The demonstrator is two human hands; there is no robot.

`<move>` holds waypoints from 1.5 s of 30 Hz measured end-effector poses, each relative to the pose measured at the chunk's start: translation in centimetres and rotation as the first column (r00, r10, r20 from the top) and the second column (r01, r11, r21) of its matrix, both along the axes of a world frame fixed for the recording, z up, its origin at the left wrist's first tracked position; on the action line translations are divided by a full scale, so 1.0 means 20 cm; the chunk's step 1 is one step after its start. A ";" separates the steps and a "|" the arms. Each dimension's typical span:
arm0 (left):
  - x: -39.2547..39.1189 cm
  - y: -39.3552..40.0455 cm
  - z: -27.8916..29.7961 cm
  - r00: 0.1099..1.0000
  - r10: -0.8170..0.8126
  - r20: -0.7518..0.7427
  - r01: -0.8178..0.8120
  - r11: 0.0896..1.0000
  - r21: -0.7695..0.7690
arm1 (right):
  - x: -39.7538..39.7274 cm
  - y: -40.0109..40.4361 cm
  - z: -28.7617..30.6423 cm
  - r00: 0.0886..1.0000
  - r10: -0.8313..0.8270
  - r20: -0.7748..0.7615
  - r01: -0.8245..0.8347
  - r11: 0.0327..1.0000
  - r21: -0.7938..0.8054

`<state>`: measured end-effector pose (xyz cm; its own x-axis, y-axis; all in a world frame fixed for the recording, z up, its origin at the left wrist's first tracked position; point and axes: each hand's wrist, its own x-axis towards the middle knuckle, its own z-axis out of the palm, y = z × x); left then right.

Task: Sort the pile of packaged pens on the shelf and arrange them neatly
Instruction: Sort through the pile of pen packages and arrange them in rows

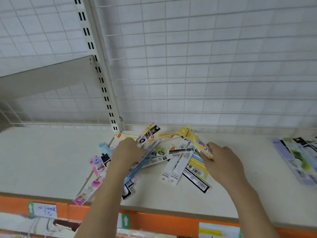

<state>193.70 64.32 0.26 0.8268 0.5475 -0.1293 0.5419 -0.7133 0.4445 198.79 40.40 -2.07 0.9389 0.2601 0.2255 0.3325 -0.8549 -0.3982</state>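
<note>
A loose pile of packaged pens (171, 157) lies crisscrossed on the cream shelf (42, 160), near the slotted upright. My left hand (127, 152) rests on the pile's left part, fingers curled over blue and black-and-white packs. My right hand (221, 160) grips a yellow pack with purple print (197, 140), lifted and tilted at the pile's right edge. Pink packs (93, 184) stick out toward the shelf's front edge on the left.
A second group of packs (298, 155), lilac, green and pale blue, lies at the shelf's far right. A white wire-grid back panel (205, 66) stands behind. The front edge is an orange strip (154, 220) with price labels. A higher shelf (46, 78) juts out at upper left.
</note>
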 end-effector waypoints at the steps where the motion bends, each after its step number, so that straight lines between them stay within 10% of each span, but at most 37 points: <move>1: 0.02 -0.01 -0.02 1.000 -0.002 -0.018 0.001 1.000 -0.015 | 0.00 -0.01 0.00 1.000 0.001 -0.006 -0.001 1.000 0.010; 26: -0.08 0.03 0.20 0.978 0.136 0.161 -0.119 0.987 -0.109 | -0.04 0.06 -0.05 0.977 0.028 -0.210 0.011 0.983 0.182; 45: -0.35 0.11 0.16 0.941 -0.020 0.338 0.169 0.893 -0.416 | -0.11 0.23 -0.04 0.975 0.110 -0.193 -0.079 0.983 0.165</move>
<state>186.64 66.53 3.44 0.9083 0.4144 -0.0573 0.2587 -0.4488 0.8554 196.59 45.03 -2.91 0.9418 0.3266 0.0802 0.3089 -0.7458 -0.5902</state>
